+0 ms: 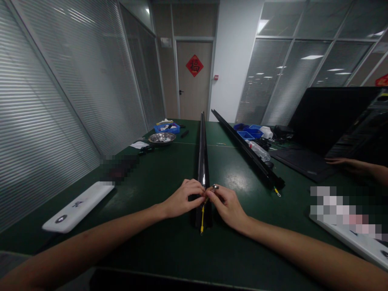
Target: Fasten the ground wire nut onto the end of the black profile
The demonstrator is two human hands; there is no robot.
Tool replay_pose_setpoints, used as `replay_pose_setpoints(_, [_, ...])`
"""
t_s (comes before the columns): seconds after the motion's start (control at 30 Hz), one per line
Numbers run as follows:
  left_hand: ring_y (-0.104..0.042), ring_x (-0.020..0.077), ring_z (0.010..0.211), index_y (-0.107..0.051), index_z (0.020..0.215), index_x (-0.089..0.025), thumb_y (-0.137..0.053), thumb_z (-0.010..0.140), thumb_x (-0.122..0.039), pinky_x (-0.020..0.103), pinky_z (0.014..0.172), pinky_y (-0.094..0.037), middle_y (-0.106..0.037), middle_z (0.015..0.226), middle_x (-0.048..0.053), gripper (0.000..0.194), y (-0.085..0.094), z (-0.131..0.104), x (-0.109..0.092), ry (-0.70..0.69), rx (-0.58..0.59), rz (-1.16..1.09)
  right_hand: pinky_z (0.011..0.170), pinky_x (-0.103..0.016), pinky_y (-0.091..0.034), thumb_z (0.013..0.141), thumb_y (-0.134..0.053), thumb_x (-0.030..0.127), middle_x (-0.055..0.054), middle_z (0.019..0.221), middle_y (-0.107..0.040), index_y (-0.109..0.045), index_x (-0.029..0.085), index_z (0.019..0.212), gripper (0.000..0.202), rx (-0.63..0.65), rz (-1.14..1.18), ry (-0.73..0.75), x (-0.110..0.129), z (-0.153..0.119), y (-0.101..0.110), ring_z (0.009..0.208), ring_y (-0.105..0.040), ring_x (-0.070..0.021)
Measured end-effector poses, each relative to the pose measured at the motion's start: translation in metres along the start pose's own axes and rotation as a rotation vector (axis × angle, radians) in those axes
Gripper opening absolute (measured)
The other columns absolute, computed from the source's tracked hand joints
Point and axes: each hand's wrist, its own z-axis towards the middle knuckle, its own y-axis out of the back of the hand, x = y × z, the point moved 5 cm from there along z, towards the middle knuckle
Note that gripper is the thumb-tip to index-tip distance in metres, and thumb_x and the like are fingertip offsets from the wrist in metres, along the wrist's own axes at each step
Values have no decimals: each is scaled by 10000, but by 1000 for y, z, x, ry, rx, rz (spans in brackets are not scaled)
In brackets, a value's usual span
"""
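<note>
A long black rail [202, 161] lies lengthwise down the middle of the green table, its near end below my hands. My left hand [188, 197] is closed in a pinch at the rail's left side. From the right, my right hand [224, 204] pinches at the same spot, and the fingertips of both hands nearly meet. What they hold between them is too small to make out. A ring shows on a finger of my right hand. A short yellow wire [202, 218] with a metal ring terminal hangs over the rail's near end, just under my fingers.
A second black rail [248, 151] lies to the right, with a yellow lug [277, 191]. Further back are a metal bowl [162, 138], a blue basket [167, 128] and blue trays [250, 132]. A white device [79, 205] lies left. Another person's hand [348, 162] reaches in at right.
</note>
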Motion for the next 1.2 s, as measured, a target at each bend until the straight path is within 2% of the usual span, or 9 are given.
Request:
replay_pose_setpoints(0.3, [-578,217,1090,-673,896,-189,-605,1002,-319,357,976,-353,-694,1066,34,181,1,1,0,-5,-18,-3,713,-287,-480,1077,-483,314,-39,843,-660,-673,180,870,311,25,27,12,-2,1,-1,760,-621,-179])
replay_pose_setpoints(0.73, [-557,218,1134,-697,1000,-203,-532,1048,-301,361,1003,-341,-681,1119,43,198,-1,0,-1,1,40,-16,651,-266,-488,1058,-529,342,-15,770,-654,-681,176,876,290,-8,23,-23,-4,0,0,662,-601,-157])
replay_pose_setpoints(1.2, [-582,220,1076,-703,970,-199,-593,1003,-325,365,1011,-329,-697,1033,40,170,-1,1,0,-8,15,-31,705,-286,-482,1077,-488,315,-29,817,-654,-682,182,907,290,41,32,10,0,0,0,739,-626,-177])
